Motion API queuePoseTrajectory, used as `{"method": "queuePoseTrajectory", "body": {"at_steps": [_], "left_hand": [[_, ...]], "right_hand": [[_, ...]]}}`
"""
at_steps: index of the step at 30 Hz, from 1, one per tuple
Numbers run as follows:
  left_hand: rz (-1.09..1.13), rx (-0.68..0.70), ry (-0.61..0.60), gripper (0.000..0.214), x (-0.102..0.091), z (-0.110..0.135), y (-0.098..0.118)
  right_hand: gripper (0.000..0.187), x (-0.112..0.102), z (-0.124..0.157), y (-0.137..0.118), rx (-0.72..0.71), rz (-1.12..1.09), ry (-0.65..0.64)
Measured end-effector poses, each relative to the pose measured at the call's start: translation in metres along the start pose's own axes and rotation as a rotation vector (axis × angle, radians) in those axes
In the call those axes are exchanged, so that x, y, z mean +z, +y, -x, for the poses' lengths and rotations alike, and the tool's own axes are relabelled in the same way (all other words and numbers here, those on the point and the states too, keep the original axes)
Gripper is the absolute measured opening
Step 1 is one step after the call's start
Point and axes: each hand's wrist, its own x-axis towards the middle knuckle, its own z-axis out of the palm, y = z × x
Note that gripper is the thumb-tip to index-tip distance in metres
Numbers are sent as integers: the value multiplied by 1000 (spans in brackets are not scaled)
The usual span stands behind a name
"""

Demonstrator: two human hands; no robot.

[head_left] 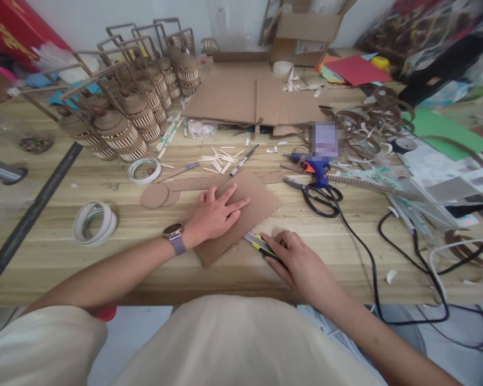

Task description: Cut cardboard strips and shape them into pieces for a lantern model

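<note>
A brown piece of cardboard [253, 206] lies slanted on the wooden table in front of me. My left hand [215, 214] rests flat on it with the fingers spread, a watch on its wrist. In my right hand [292, 256] is a yellow and black utility knife [261, 245], its blade out and pointing at the cardboard's lower right edge. Whether the blade touches that edge I cannot tell. Partly under the cardboard runs a cardboard strip [189, 184], and two cardboard discs [155, 195] lie to its left.
Black scissors [320, 201] and a blue glue gun [319, 170] with a trailing cord lie right. Tape rolls [94, 222] stand left. Behind are short sticks [221, 159], a pen [243, 161], a large cardboard sheet [225, 96] and several lantern-like crafts [121, 131].
</note>
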Motion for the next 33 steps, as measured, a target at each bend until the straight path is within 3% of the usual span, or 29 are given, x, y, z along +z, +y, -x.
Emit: {"method": "queuePoseTrajectory", "body": {"at_steps": [9,33], "left_hand": [[4,-8,12,45,1,0,-1],[39,9,31,45,4,0,-2]], "right_hand": [[42,6,-1,-18,-39,-16,-27],[43,30,-4,-36,-152,11,-41]]}}
